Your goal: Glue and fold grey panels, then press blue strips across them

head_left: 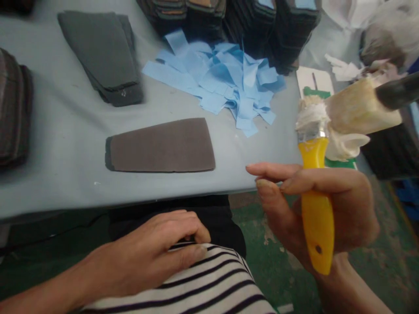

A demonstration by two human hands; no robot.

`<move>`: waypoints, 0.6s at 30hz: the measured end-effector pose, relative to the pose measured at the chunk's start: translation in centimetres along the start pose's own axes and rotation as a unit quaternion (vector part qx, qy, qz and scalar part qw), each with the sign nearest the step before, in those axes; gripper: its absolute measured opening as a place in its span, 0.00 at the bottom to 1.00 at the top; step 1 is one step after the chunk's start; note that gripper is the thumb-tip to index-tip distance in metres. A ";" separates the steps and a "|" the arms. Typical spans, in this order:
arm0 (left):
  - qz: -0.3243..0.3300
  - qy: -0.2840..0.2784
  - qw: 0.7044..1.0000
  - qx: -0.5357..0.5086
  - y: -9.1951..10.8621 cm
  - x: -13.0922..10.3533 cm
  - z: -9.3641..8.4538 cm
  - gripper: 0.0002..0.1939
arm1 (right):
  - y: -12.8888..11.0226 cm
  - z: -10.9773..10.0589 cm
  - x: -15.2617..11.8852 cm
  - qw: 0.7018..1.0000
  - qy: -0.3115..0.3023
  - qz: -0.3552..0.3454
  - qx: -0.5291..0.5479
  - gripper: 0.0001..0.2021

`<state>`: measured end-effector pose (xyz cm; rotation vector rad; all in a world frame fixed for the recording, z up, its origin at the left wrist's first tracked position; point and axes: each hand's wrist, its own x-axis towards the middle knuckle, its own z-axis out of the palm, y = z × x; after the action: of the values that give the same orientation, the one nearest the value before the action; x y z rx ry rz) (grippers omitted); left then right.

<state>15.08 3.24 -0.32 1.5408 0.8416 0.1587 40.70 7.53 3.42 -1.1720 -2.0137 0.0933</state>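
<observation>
My right hand (347,205) grips a paintbrush (317,218) with a yellow handle, its bristle end upward and coated in thick white paste. The bristles are beside a pale, paste-smeared block (360,107) with a dark rod, and a blob of white paste (343,146) shows below it. My left hand (163,248) rests near my lap over a striped garment, fingers loosely bent, thumb apart, holding nothing. On the table in front of me lies a tapered brown-grey panel (163,148), a darker edge showing at its left end.
Dark tapered panels (101,48) are stacked at the back left. Light-blue strips (225,78) lie heaped mid-table, with tall dark stacks (252,22) behind. Another brown stack (13,109) stands at the left edge. The grey table (65,187) ends just before my lap.
</observation>
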 end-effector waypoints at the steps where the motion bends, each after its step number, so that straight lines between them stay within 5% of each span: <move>1: 0.005 -0.009 1.000 -0.006 -0.1 0.5 0.0 0.11 | -0.1 0.1 0.3 1.000 -0.005 -0.004 -0.001 0.12; 15: 0.095 -0.167 0.978 0.083 0.6 6.0 0.7 0.21 | -0.9 1.0 1.2 0.998 -0.003 -0.056 -0.036 0.10; 18: 0.111 -0.221 0.967 0.062 0.1 6.9 1.1 0.21 | -0.9 1.0 0.8 0.997 -0.012 -0.021 -0.069 0.09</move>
<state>20.66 6.43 -3.04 1.7005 0.3302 -0.0783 39.21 7.91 3.55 -1.2177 -2.0930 -0.0535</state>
